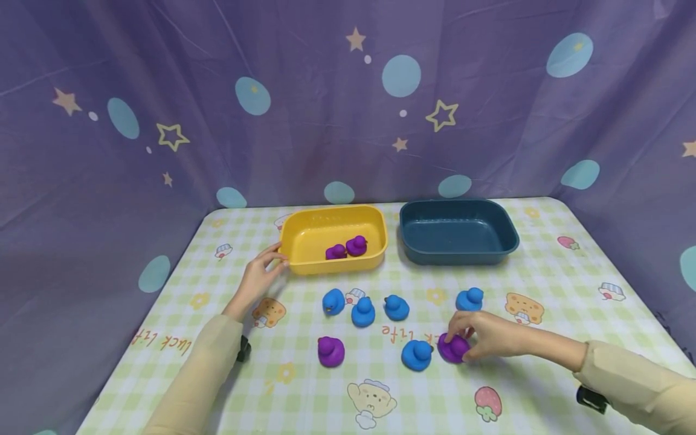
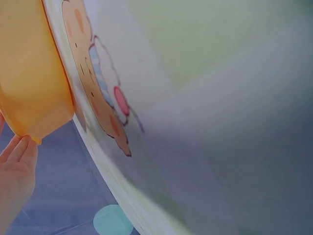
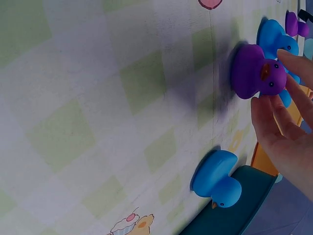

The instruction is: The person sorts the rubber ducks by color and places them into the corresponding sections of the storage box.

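On the right of the table my right hand (image 1: 486,335) has its thumb and fingers around a purple rubber duck (image 1: 454,348). The right wrist view shows this purple duck (image 3: 258,72) between the fingertips, its base at the tablecloth. My left hand (image 1: 259,278) grips the left end of a yellow bin (image 1: 337,266) by its rim. In the left wrist view, fingers (image 2: 22,149) meet the bin's corner. Inside it lie two purple ducks (image 1: 356,246). Another purple duck (image 1: 331,351) sits on the cloth left of centre, and a blue duck (image 1: 417,355) stands beside the held one.
A dark teal bin (image 1: 459,258), with nothing in it, stands right of the yellow one. Several blue ducks, among them one in the middle (image 1: 363,312) and one farther right (image 1: 470,299), sit in front of the bins. A purple curtain (image 1: 337,121) hangs behind the table.
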{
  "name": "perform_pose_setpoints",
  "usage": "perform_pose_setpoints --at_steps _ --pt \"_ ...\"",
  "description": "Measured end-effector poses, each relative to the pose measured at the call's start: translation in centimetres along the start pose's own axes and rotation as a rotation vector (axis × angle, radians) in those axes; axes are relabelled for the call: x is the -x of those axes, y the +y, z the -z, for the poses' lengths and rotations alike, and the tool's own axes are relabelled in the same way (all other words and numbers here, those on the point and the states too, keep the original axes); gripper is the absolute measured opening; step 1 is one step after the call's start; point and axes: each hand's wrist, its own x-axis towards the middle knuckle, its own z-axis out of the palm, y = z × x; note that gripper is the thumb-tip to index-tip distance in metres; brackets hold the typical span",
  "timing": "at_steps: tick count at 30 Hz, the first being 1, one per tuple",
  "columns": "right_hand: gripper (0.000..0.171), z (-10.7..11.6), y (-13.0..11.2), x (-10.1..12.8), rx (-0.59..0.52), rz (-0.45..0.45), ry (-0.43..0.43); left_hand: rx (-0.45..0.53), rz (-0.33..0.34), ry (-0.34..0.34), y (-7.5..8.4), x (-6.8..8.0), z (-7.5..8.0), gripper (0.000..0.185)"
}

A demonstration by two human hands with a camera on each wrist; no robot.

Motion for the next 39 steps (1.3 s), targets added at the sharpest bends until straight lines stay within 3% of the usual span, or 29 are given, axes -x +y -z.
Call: perform_pose_setpoints --at_steps 8,39 --pt "0.027 -0.1 -0.1 0.0 -0.004 -0.037 -0.001 -0.007 0.011 -0.006 -0.1 0.0 0.0 0.022" --pt "0.025 1.4 -0.4 -1.3 0.030 0.000 0.061 0.005 0.013 0.000 -0.2 -0.1 -0.1 0.023"
